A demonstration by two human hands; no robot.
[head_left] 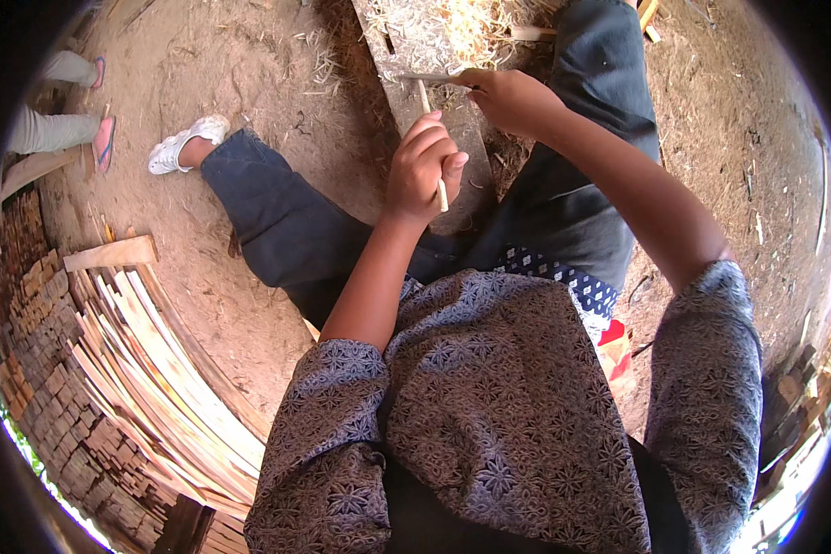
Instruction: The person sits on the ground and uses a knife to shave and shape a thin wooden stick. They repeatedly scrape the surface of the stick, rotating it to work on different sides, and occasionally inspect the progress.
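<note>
Left hand [425, 166] grips the wooden stick [443, 197], right hand [517, 102] the knife [429, 77] at its far end, shavings [468, 32] piled beyond, shaping seemingly unfinished!

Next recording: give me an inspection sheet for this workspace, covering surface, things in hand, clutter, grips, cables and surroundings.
Surface: worn wooden board, with a slot toward its far end.
Job's things: slim pale stick; metal blade across its far end, cutting contact too fine to confirm.
Clutter: pale shavings on the board's far part, more on the ground beside it.
Grips: left hand closed around the stick; right hand closed on the blade's near-right end.
Cables: nothing seen.
Surroundings: long wood strips piled at lower left; another person's sandalled foot at upper left.
</note>
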